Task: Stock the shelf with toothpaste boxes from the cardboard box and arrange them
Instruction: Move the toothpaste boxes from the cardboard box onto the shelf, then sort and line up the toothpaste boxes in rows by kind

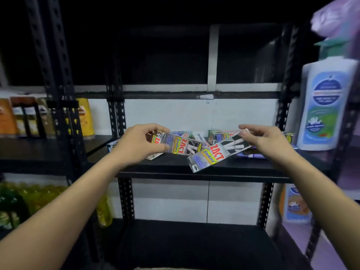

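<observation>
Both hands work at the middle shelf [204,168] of a black metal rack. The left hand [140,145] holds one Zact Smokers toothpaste box [179,146] by its left end, thumb above and fingers curled beneath. The right hand [266,139] pinches the far end of a second Zact box [216,155], which tilts down toward the shelf's front edge, its near corner just past the lip. Behind them a loose pile of further boxes [202,136] lies at mixed angles.

To do this step well, each box is best lowered flat, long side parallel to the shelf edge and printed face forward, then slid back against the others so that no corner overhangs. The tilted box probably needs levelling before release.

Motion blur softens the print on the rear boxes, so their brands cannot be read. The white pump bottle [327,106] at right is cut by the frame. Only a tan sliver at the bottom edge may be the cardboard box [148,268]; its contents are out of view.
</observation>
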Tool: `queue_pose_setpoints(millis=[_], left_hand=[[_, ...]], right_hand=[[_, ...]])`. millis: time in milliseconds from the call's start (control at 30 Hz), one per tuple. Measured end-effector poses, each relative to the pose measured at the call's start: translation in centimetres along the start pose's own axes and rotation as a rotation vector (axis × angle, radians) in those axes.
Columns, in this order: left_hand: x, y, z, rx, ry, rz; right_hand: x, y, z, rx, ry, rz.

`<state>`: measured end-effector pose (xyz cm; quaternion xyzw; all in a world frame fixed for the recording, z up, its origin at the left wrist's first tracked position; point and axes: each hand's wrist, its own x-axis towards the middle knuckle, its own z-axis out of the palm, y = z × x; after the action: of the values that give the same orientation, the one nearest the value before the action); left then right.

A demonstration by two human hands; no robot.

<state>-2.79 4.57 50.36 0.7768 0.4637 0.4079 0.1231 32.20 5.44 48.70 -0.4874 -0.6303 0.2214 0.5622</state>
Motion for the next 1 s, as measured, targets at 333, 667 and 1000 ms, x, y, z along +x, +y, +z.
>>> queue_pose_setpoints(millis=[333,667,1000], left_hand=[[5.7,-5.3,7.6,-0.048,-0.112,-0.056],[8.9,-8.1,9.1,0.405,-0.150,0.177],[10.4,-12.1,4.8,0.416,-0.074,0.006]], right_hand=[[4.0,3.3,-4.5,-0.125,0.387,-0.021],[11.4,3.6,-0.7,0.173,0.364,-0.032],[21.7,7.0,7.1,-0.109,0.361,-0.042]])
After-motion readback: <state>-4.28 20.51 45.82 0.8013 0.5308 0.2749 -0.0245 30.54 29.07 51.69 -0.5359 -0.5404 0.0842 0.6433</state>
